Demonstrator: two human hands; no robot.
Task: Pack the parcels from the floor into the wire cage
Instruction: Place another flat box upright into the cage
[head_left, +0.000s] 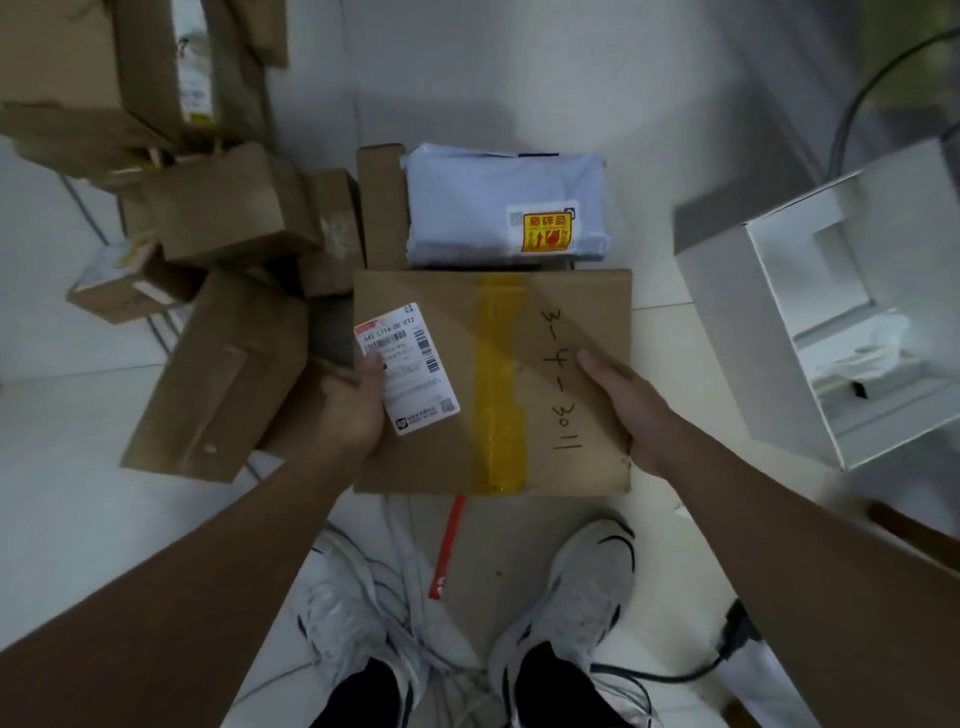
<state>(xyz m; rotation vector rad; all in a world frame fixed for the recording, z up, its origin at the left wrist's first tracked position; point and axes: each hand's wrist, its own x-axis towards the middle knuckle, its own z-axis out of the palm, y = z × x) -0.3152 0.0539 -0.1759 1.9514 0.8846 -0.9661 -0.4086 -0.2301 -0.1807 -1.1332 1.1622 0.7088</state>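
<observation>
Both hands, left (358, 400) and right (631, 410), grip cardboard box (493, 384) sides; thumbs on top (fingers hidden beneath).

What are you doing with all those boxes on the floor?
A person holds a flat cardboard parcel with yellow tape, the left hand gripping one edge and the right hand the other. Beyond it lies a white bagged parcel with a fragile sticker, and brown boxes are piled to the left.

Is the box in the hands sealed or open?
Sealed: yellow tape runs unbroken across the box top, flaps flat.
</observation>
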